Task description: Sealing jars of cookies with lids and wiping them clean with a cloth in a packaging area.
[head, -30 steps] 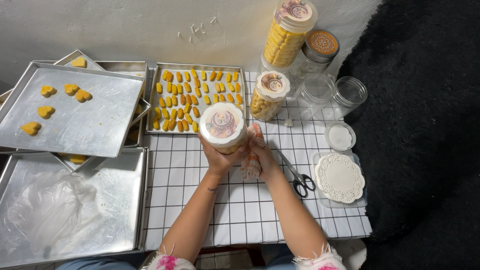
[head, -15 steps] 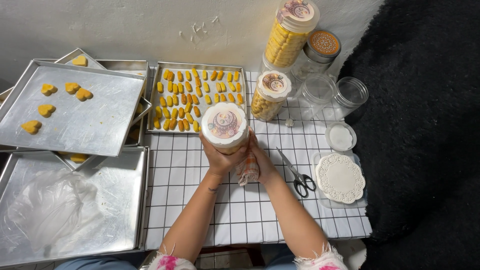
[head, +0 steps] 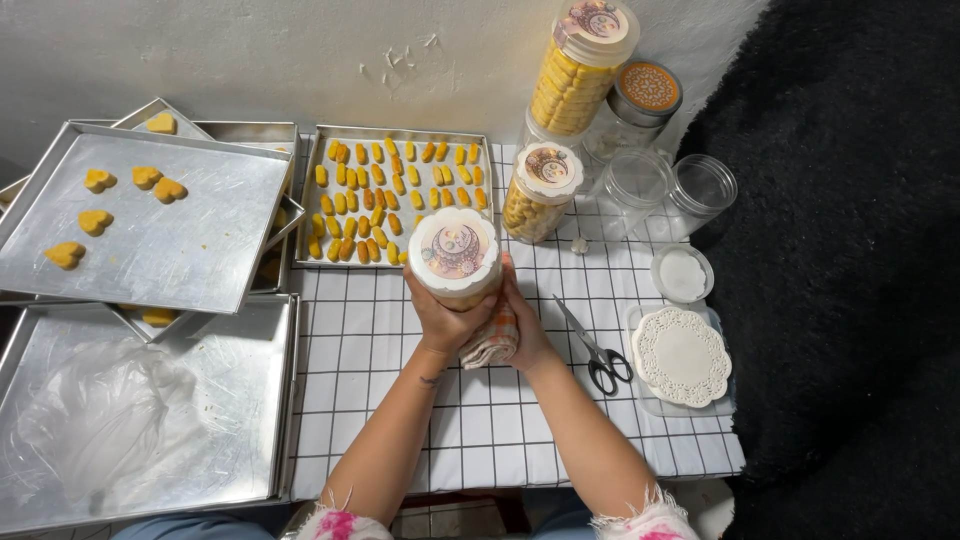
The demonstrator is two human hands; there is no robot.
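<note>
Both hands close around a clear plastic jar of yellow cookies with a round patterned label on its white lid, holding it upright above the white tablecloth with a black grid, just in front of the shallow metal tray of small oblong yellow cookies. The left hand wraps the jar's near and left side; the right hand presses the right side, with a folded striped cloth tucked beneath it (how the cloth is held cannot be made out). Black-handled scissors lie just right of the right wrist, beside a white paper doily. A second sealed cookie jar stands behind.
</note>
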